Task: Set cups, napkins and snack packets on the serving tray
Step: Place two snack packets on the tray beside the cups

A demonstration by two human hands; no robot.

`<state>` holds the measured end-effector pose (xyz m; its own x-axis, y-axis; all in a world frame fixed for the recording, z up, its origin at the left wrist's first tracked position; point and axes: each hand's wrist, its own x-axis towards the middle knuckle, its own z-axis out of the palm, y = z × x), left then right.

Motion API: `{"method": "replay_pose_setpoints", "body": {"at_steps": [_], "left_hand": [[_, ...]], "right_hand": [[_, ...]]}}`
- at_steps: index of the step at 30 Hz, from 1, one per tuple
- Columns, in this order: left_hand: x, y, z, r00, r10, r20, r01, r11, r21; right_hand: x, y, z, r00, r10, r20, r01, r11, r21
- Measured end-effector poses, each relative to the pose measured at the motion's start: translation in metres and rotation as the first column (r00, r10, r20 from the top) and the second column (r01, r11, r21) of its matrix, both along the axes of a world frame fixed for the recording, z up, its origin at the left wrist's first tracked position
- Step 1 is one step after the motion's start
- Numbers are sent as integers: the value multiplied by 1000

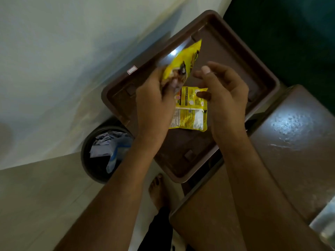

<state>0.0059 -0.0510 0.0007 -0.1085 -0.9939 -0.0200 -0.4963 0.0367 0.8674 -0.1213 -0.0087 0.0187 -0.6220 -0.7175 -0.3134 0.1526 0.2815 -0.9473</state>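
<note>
Far to your left, a dark bin with crumpled paper in it stands on the floor, beside the tray's corner. Next comes your left hand, fingers curled round the lower end of a yellow snack packet, holding it tilted above the brown serving tray. Just right of that, a second yellow packet already lies flat on the tray floor, printed back up. Your right hand hovers over it with fingers loosely bent and apart, gripping nothing; whether a fingertip touches that packet is unclear. Further right, the brown tabletop carries the tray. So one packet is placed and one is about to go down. No cups or napkins show anywhere on the tray, so most of the job looks undone.
</note>
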Motion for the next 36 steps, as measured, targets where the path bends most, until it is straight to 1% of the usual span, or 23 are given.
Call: {"method": "replay_pose_setpoints", "body": {"at_steps": [1,2,3,4,5,6,8,10,11,12,14,16,18,20,23,24,26,27,29,30,32,34,36], "left_hand": [[1,-5,2,983,94,-158,-75,989,124],[4,-10,3,924,185,-336,-85,953,290],[8,-13,4,830,257,-495,-15,897,441],[13,-15,3,736,306,-604,100,833,544],[17,-15,3,684,327,-652,202,774,600],[21,-14,3,681,321,-658,270,725,634],[25,-11,2,732,276,-623,327,659,677],[25,-7,1,774,266,-574,323,614,720],[24,-6,1,790,276,-547,296,610,735],[21,-5,1,811,287,-510,243,627,740],[15,-3,1,846,328,-420,79,702,708],[8,1,-2,852,377,-363,-47,747,663],[5,4,-8,856,403,-323,-121,764,634],[3,6,-16,838,445,-316,-190,780,596],[-2,9,-23,868,433,-243,-284,834,473],[-5,10,-24,871,433,-234,-292,838,461],[-9,12,-22,852,450,-269,-282,826,488],[-9,12,-21,828,472,-304,-268,808,524],[-2,11,-20,748,538,-387,-222,753,619],[3,10,-20,710,570,-414,-205,730,653],[17,8,-20,655,610,-446,-189,704,685],[28,6,-22,622,640,-451,-196,685,702],[35,4,-22,589,668,-455,-214,672,708]], "right_hand": [[-3,-2,-4,997,-28,-75,31,999,33],[-6,-4,-7,991,-48,-123,56,997,61],[-9,-5,-7,989,-45,-144,57,995,86],[-12,-7,-7,991,-25,-131,39,994,104],[-16,-8,-7,996,3,-92,7,994,108],[-20,-9,-7,998,40,-49,-35,995,98],[-27,-10,-2,991,136,-14,-135,987,89],[-31,-10,-2,979,194,-54,-187,975,121],[-32,-9,-3,976,204,-80,-192,972,134],[-34,-9,-4,973,207,-98,-193,971,139],[-35,-8,-7,971,210,-115,-194,972,136],[-36,-8,-6,972,203,-120,-187,973,137],[-33,-9,-4,975,182,-124,-162,975,155],[-30,-10,-5,983,126,-130,-101,978,183],[-25,-12,-9,989,29,-143,8,968,251],[-25,-13,-10,987,14,-163,29,965,261],[-24,-14,-12,982,25,-189,22,970,242],[-24,-14,-12,980,37,-196,7,976,220],[-29,-12,-15,973,19,-228,27,980,198],[-33,-10,-20,968,-16,-250,74,971,226],[-39,-5,-27,958,-39,-285,143,924,354],[-38,1,-30,957,41,-289,113,861,496],[-30,6,-31,952,166,-257,16,812,584]]}}
